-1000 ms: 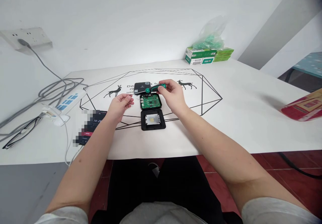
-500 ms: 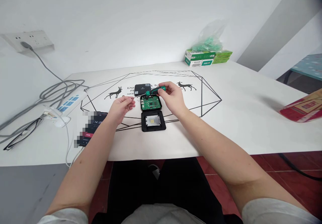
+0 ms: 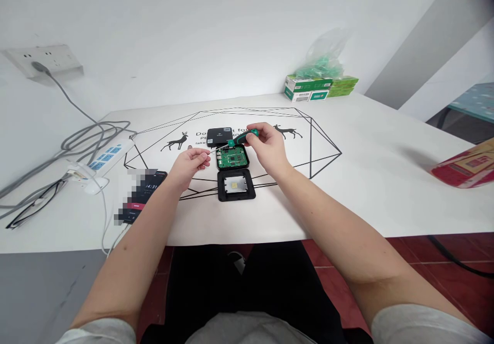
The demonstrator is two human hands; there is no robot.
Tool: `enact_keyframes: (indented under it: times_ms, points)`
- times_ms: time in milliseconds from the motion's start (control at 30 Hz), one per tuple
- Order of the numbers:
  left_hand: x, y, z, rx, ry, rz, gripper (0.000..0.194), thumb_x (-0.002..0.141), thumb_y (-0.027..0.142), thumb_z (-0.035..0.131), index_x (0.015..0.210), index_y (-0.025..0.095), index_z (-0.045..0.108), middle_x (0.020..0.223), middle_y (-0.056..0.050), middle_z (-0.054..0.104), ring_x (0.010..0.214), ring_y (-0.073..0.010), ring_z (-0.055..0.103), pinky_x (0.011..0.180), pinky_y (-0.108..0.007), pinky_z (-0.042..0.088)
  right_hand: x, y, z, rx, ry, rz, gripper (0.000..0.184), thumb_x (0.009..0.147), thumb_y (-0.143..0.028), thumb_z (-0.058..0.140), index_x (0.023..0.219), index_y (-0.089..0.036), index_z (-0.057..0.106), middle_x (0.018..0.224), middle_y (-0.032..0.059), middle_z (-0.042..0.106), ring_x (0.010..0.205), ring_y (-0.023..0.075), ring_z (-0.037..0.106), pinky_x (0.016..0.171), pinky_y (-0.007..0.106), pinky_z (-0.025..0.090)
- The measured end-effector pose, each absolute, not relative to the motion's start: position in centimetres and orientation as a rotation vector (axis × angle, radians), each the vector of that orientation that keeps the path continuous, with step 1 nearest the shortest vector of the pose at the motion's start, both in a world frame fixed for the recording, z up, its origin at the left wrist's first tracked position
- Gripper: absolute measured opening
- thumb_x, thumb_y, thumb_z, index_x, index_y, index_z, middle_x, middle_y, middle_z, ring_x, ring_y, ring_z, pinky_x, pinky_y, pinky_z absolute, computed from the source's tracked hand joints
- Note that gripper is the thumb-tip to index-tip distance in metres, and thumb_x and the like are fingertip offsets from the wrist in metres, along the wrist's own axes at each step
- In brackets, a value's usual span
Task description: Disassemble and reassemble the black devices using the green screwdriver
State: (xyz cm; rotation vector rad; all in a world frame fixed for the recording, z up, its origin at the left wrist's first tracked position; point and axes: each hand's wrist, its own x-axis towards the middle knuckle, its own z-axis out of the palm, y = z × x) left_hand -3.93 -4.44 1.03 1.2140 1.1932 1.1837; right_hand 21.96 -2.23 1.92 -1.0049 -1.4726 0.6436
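My right hand (image 3: 267, 145) is closed round the green and black handle of a screwdriver (image 3: 242, 137). The shaft slants down to the left above a green circuit board (image 3: 232, 157) in an open black case. Close to the screwdriver's tip, the thumb and fingertips of my left hand (image 3: 192, 165) are pinched together; whatever they hold is too small to make out. In front of the board lies a square black cover (image 3: 236, 196) with a metal plate inside. Behind the board rests a flat black box (image 3: 219, 136) with small labels.
A phone (image 3: 148, 187) lies left of my left forearm. Further left are a power strip (image 3: 111, 154), grey cables and glasses (image 3: 34, 207). Green boxes (image 3: 309, 87) with a plastic bag stand at the back. A red package (image 3: 465, 166) sits at the right.
My left fingertips have moved slightly right. My right hand has shifted a little right and up, and the screwdriver slants more steeply. The board and cover stay put.
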Motion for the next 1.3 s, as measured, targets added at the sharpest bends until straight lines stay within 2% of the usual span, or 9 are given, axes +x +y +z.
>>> enact_keyframes:
  times_ms: [167, 533, 700, 900, 1033, 1167, 1300]
  points:
    - [-4.0, -4.5, 1.0, 1.241, 1.200, 1.150, 0.032, 0.079, 0.035, 0.091, 0.101, 0.015, 0.080, 0.091, -0.008, 0.076, 0.084, -0.0196, 0.070, 0.086, -0.038, 0.057, 22.0, -2.4, 2.4, -0.963, -1.324, 0.747, 0.021, 0.086, -0.032, 0.068, 0.106, -0.024, 0.071, 0.089, -0.0003, 0.074, 0.077, 0.0179, 0.072, 0.085, 0.042, 0.065]
    - [-4.0, -4.5, 0.9, 1.228, 1.173, 1.148, 0.030, 0.077, 0.035, 0.093, 0.097, 0.016, 0.081, 0.090, -0.008, 0.077, 0.085, -0.0204, 0.071, 0.089, -0.040, 0.058, 22.0, -2.2, 2.4, -0.941, -1.316, 0.792, 0.021, 0.086, -0.031, 0.069, 0.105, -0.024, 0.068, 0.090, 0.0001, 0.071, 0.077, 0.0176, 0.071, 0.083, 0.042, 0.065]
    - [-3.8, -4.6, 0.9, 1.246, 1.136, 1.116, 0.033, 0.074, 0.037, 0.095, 0.096, 0.017, 0.081, 0.092, -0.009, 0.078, 0.088, -0.0215, 0.072, 0.094, -0.042, 0.058, 22.0, -2.1, 2.4, -0.872, -1.276, 0.868, 0.035, 0.088, -0.035, 0.072, 0.118, -0.028, 0.055, 0.087, -0.0039, 0.069, 0.080, 0.0169, 0.072, 0.087, 0.040, 0.065]
    - [-3.3, -5.1, 1.2, 1.428, 1.051, 0.962, 0.039, 0.073, 0.039, 0.095, 0.103, 0.020, 0.081, 0.096, -0.009, 0.080, 0.091, -0.0236, 0.074, 0.091, -0.042, 0.057, 21.6, -2.5, 2.2, -0.770, -1.355, 0.900, 0.054, 0.089, -0.052, 0.076, 0.128, -0.033, 0.045, 0.116, 0.0035, 0.075, 0.103, 0.0210, 0.076, 0.096, 0.045, 0.066]
    - [-3.1, -5.6, 1.6, 1.529, 1.001, 0.804, 0.043, 0.075, 0.041, 0.095, 0.109, 0.021, 0.079, 0.106, -0.010, 0.080, 0.107, -0.0285, 0.075, 0.097, -0.045, 0.058, 21.5, -2.6, 1.9, -0.654, -1.468, 0.863, 0.059, 0.092, -0.059, 0.076, 0.137, -0.037, 0.046, 0.120, 0.0037, 0.073, 0.103, 0.0216, 0.077, 0.095, 0.044, 0.067]
    - [-3.0, -5.7, 1.6, 1.638, 1.028, 0.804, 0.042, 0.082, 0.047, 0.087, 0.114, 0.021, 0.077, 0.123, -0.012, 0.078, 0.121, -0.0309, 0.071, 0.101, -0.046, 0.058, 21.9, -3.1, 2.0, -0.602, -1.565, 0.732, 0.052, 0.091, -0.050, 0.078, 0.136, -0.035, 0.056, 0.112, 0.0038, 0.074, 0.100, 0.0214, 0.076, 0.088, 0.040, 0.068]
    - [-3.1, -5.0, 0.3, 1.954, 1.322, 0.872, 0.029, 0.094, 0.042, 0.068, 0.114, 0.022, 0.074, 0.121, -0.011, 0.077, 0.114, -0.0303, 0.071, 0.103, -0.050, 0.058, 22.5, -3.9, 2.5, -0.597, -1.688, 0.589, 0.044, 0.091, -0.039, 0.076, 0.133, -0.033, 0.063, 0.104, 0.0019, 0.072, 0.092, 0.0200, 0.076, 0.079, 0.037, 0.067]
